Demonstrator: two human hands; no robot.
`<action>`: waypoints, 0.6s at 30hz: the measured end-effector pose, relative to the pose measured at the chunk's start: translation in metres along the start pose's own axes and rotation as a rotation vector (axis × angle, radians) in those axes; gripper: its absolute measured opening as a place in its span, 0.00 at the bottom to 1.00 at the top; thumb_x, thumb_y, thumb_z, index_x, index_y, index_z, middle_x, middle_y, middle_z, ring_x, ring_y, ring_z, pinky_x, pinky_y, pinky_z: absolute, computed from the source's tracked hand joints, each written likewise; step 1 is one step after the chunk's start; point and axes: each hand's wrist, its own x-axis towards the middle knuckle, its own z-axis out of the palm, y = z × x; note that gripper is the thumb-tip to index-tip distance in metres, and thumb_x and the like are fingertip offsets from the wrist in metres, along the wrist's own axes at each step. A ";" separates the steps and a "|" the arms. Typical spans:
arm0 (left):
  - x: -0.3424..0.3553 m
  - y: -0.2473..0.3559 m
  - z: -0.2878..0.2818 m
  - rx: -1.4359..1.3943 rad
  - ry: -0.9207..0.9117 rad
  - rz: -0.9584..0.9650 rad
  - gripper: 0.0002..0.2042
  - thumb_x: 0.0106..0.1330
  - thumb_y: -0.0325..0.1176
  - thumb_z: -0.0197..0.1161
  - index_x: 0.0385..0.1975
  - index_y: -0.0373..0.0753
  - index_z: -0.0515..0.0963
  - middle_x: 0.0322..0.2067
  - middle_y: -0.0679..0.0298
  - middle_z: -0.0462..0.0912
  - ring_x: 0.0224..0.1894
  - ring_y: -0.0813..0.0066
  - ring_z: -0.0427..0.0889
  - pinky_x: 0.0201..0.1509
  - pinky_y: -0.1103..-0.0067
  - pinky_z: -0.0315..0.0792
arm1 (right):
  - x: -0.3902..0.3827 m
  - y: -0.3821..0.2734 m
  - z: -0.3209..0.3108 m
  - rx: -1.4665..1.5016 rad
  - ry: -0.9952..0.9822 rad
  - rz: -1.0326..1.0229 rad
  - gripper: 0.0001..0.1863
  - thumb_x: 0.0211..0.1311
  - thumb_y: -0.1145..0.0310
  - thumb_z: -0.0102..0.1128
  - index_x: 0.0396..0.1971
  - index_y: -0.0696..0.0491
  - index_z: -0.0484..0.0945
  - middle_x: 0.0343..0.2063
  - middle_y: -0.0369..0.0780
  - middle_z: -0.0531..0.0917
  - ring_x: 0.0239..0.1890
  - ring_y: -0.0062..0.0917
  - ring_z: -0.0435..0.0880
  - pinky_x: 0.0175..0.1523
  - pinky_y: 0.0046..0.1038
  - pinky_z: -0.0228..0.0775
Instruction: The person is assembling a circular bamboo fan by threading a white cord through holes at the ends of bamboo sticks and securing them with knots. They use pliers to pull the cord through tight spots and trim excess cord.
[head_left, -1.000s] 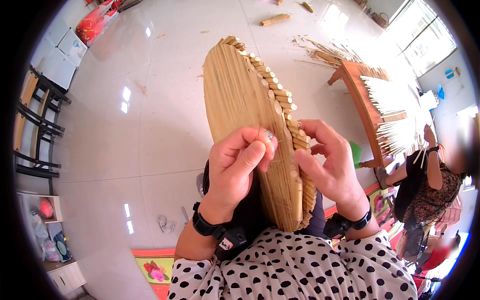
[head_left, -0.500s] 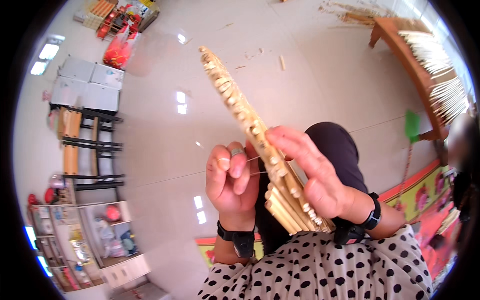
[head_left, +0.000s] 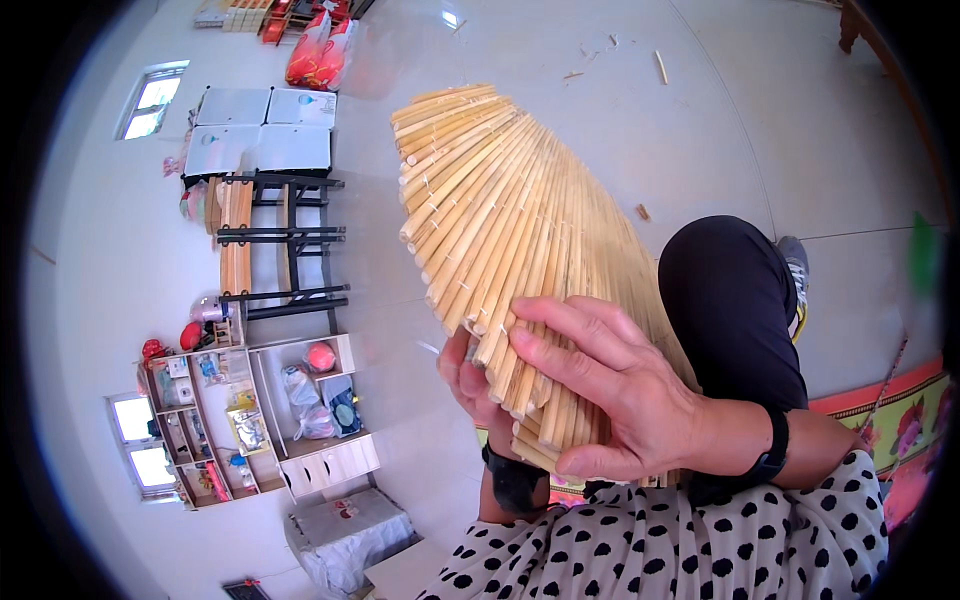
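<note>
Straw-yellow, fan-bound stalks [head_left: 502,205] are seemingly being steadied, needing even support: half-curled right hand [head_left: 632,390] is gripping; left hand [head_left: 466,380] is hiding its grip.

The reed panel [head_left: 530,220] is straw yellow with short white stitches. The shirt [head_left: 690,545] is white with black dots; the trousers [head_left: 725,300] are near-black. The wristband [head_left: 777,442] is black. The floor [head_left: 720,140] is pale grey.

Bright light — glaring windows [head_left: 154,101] — bowed edges
</note>
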 end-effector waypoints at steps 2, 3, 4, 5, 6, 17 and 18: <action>-0.005 -0.001 0.007 -0.265 0.017 -0.117 0.24 0.77 0.51 0.35 0.62 0.41 0.63 0.60 0.54 0.64 0.62 0.61 0.70 0.63 0.67 0.73 | 0.001 0.007 -0.002 -0.009 -0.012 -0.009 0.46 0.64 0.34 0.48 0.67 0.59 0.63 0.65 0.54 0.63 0.62 0.50 0.66 0.66 0.46 0.57; -0.010 -0.004 0.006 -0.401 0.059 -0.249 0.25 0.76 0.52 0.35 0.62 0.41 0.63 0.60 0.54 0.64 0.62 0.61 0.70 0.64 0.67 0.73 | 0.002 0.007 -0.002 0.000 -0.022 -0.015 0.46 0.64 0.34 0.48 0.67 0.60 0.63 0.66 0.54 0.63 0.63 0.50 0.66 0.67 0.46 0.57; -0.012 -0.006 0.005 -0.236 0.100 -0.233 0.27 0.75 0.53 0.37 0.62 0.37 0.63 0.60 0.54 0.65 0.62 0.60 0.71 0.64 0.65 0.73 | 0.002 0.005 -0.002 0.037 -0.026 -0.007 0.44 0.62 0.39 0.53 0.67 0.59 0.62 0.66 0.53 0.63 0.62 0.50 0.65 0.67 0.45 0.57; -0.014 -0.007 0.004 -0.067 0.145 -0.224 0.30 0.73 0.55 0.38 0.61 0.33 0.62 0.59 0.53 0.66 0.61 0.59 0.73 0.64 0.64 0.73 | 0.001 0.004 -0.001 0.074 -0.029 0.000 0.43 0.60 0.44 0.58 0.67 0.59 0.62 0.67 0.52 0.62 0.62 0.50 0.65 0.67 0.44 0.57; -0.005 0.004 0.004 -0.300 0.135 -0.350 0.31 0.73 0.55 0.38 0.61 0.32 0.62 0.59 0.53 0.67 0.60 0.58 0.73 0.64 0.63 0.72 | 0.000 0.004 -0.002 0.104 -0.030 0.007 0.43 0.58 0.49 0.64 0.68 0.58 0.62 0.67 0.51 0.62 0.62 0.50 0.65 0.67 0.44 0.57; -0.002 -0.029 0.001 0.187 0.185 0.310 0.28 0.73 0.53 0.41 0.59 0.35 0.66 0.58 0.52 0.69 0.59 0.58 0.74 0.60 0.60 0.75 | -0.011 0.000 -0.004 0.118 -0.159 0.036 0.46 0.62 0.46 0.59 0.71 0.59 0.53 0.71 0.50 0.55 0.72 0.48 0.54 0.69 0.48 0.51; -0.019 -0.041 -0.003 -0.006 0.202 0.076 0.27 0.73 0.52 0.42 0.59 0.35 0.66 0.58 0.52 0.70 0.58 0.58 0.75 0.59 0.60 0.76 | -0.012 0.002 -0.003 0.150 -0.132 0.016 0.46 0.62 0.46 0.59 0.71 0.59 0.53 0.71 0.50 0.55 0.72 0.48 0.54 0.69 0.49 0.50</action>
